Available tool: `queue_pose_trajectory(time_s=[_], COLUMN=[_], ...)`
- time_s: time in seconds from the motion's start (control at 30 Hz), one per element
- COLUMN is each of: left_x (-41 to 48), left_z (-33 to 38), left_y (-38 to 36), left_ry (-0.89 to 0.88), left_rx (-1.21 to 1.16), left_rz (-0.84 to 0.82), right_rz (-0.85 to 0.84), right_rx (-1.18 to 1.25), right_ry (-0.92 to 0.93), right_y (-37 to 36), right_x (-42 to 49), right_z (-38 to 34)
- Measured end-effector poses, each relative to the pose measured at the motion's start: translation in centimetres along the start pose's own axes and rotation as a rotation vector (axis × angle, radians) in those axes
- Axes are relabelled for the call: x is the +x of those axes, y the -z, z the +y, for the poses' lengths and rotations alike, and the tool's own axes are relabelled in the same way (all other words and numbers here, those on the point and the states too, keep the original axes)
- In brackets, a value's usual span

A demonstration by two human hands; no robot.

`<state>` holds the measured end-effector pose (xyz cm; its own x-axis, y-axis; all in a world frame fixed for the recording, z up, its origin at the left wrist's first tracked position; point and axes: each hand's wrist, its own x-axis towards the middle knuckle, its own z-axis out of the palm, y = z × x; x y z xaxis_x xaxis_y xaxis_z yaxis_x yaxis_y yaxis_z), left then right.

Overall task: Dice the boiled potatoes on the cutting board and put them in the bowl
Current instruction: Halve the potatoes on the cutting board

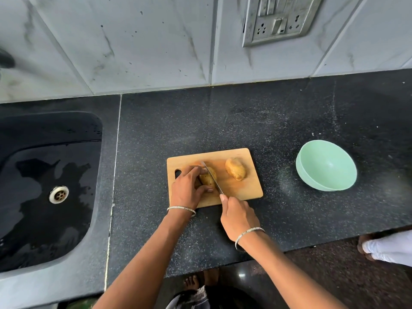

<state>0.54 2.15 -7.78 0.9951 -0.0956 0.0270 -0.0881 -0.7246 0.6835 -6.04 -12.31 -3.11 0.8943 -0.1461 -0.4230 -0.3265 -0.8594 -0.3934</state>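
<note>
Meanwhile the left hand (pixel 186 190) gripped a potato (pixel 208 178) on the board (pixel 245 188); the right hand (pixel 236 216) clasped the knife (pixel 213 178) across it.

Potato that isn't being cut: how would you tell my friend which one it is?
Find the black counter and the wooden cutting board on it, left of the green bowl. Two brownish potatoes lie on the board. It is the whole potato on the bowl's side, with no hand touching it; the other potato is held by the left hand under the knife.
</note>
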Motion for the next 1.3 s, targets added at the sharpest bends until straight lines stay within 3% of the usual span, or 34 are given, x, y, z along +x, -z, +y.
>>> queue_pose_trajectory(time_s=[0.47,0.97,1.3], left_x=[1.0,1.3,1.2], left_z=[2.1,2.7,2.4], left_y=[1.4,2.3,1.9], left_ry=[-0.091,-0.062,-0.056], left_rx=[0.375,0.365,0.338], left_rz=[-0.209,-0.250,-0.217], right_rz=[0.022,0.057,-0.039], right_rx=[-0.031,-0.102,-0.159], right_ry=[-0.009,0.050,-0.008], right_y=[-0.3,-0.8,3.3], right_x=[-0.4,-2.0,-4.0], right_z=[-0.1,1.1,1.7])
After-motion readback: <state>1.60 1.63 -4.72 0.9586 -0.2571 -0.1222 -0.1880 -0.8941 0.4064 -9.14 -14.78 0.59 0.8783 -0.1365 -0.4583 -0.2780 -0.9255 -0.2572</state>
